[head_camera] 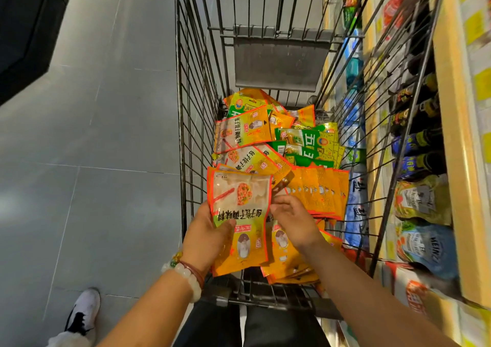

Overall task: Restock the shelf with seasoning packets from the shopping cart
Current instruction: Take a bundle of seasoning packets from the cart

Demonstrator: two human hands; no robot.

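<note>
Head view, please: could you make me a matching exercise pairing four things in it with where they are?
Things:
1. Orange packet stack
2. Green packets
3. Heinz pouch
4. White shoe

Places:
A. On the floor left of the cart
B. On the shelf right of the cart
C. Held in the left hand
D. Lying in the cart, beyond the hands

Pairs: 1-C, 2-D, 3-B, 4-A. The left hand grips the stack over the cart, while the right hand hovers beside it, fingers relaxed.
</note>
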